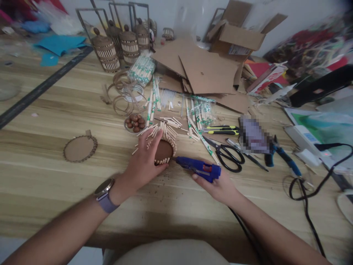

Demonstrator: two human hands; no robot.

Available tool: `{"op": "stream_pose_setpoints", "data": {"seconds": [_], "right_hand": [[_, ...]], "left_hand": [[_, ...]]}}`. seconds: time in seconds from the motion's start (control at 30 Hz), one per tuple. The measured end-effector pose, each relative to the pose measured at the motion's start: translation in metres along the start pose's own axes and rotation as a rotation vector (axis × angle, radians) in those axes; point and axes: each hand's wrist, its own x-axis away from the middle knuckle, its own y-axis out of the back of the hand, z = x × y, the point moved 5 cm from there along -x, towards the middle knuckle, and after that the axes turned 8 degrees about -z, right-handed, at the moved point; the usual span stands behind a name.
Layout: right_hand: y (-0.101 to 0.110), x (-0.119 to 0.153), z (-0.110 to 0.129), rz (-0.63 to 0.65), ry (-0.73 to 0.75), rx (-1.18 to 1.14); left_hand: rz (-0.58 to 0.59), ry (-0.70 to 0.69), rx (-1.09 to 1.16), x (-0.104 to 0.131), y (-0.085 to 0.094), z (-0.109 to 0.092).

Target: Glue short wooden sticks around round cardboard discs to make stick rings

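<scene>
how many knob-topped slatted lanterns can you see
4, at the back left: front left lantern, rear left lantern, front right lantern, rear right lantern. Others may be hidden.

You can read no words or numbers here. On the blue glue gun (187,163) you hold, a pale label strip (202,172) is too small to make out. Beyond the glue gun, to its left, your stick packet (142,69) carries illegible green print. Beyond it to the right, the cardboard box (239,36) bears a printed label (237,50) and the red-and-white carton (267,79) some marks, both too blurred to read.
</scene>
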Motion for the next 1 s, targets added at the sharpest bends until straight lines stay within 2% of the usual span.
{"op": "stream_pose_setpoints", "data": {"seconds": [0.07, 0.17, 0.27, 0.4, 0.5, 0.6, 0.67, 0.73, 0.8, 0.9, 1.0], "right_hand": [[0.005, 0.001, -0.005, 0.066, -0.143, -0.128], [0.007, 0.003, -0.004, 0.245, -0.288, -0.304], [0.006, 0.002, 0.004, 0.379, -0.258, -0.247], [0.003, -0.003, 0.01, 0.427, -0.156, -0.08], [0.007, -0.009, 0.011, 0.429, -0.137, -0.017], [0.017, -0.022, 0.022, 0.399, 0.004, 0.196], [0.023, -0.038, 0.031, 0.305, 0.087, 0.408], [0.027, -0.061, 0.039, 0.162, 0.086, 0.597], [0.02, -0.086, 0.045, 0.12, 0.072, 0.703], [-0.001, -0.12, 0.05, 0.112, 0.069, 0.776], [-0.023, -0.141, 0.05, 0.122, 0.085, 0.78]], "left_hand": [[-0.01, -0.003, -0.006, 0.0, 0.0, 0.0], [-0.011, -0.01, -0.016, -0.001, 0.0, 0.001], [-0.014, -0.009, -0.02, -0.001, 0.0, 0.002], [-0.022, -0.012, -0.011, 0.0, -0.001, 0.002], [-0.021, -0.013, -0.002, 0.0, -0.001, 0.003], [-0.017, -0.022, -0.001, 0.0, -0.001, 0.003], [-0.013, -0.031, -0.001, -0.001, -0.001, 0.003], [-0.01, -0.04, 0.006, -0.001, 0.0, 0.002], [-0.011, -0.046, 0.01, -0.001, 0.0, 0.003], [-0.019, -0.043, 0.006, 0.0, -0.001, 0.004], [-0.02, -0.041, 0.002, 0.0, -0.002, 0.004]]}}
